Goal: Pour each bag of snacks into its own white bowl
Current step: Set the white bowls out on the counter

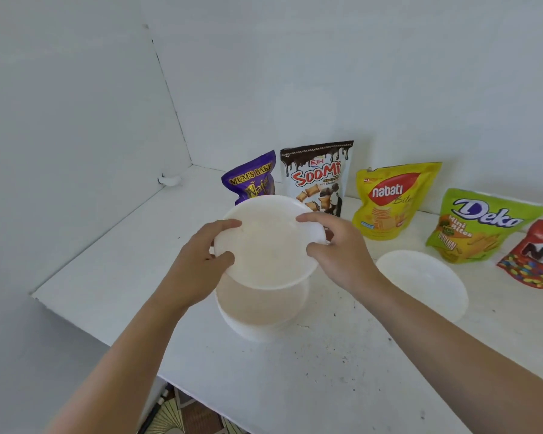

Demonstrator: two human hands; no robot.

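Note:
Both hands hold one white bowl by its rim, lifted and tilted above a stack of white bowls on the table. My left hand grips its left edge, my right hand its right edge. Another white bowl sits alone on the table to the right. Along the back wall stand snack bags: a purple wafer bag, a Soomi bag, a yellow Nabati bag, a green Deko bag and a red bag, cut off by the frame edge.
The white table has dark specks on its surface. Its left edge drops off beside a white wall, and a patterned floor shows below the front corner. A small white fitting sits at the back left corner.

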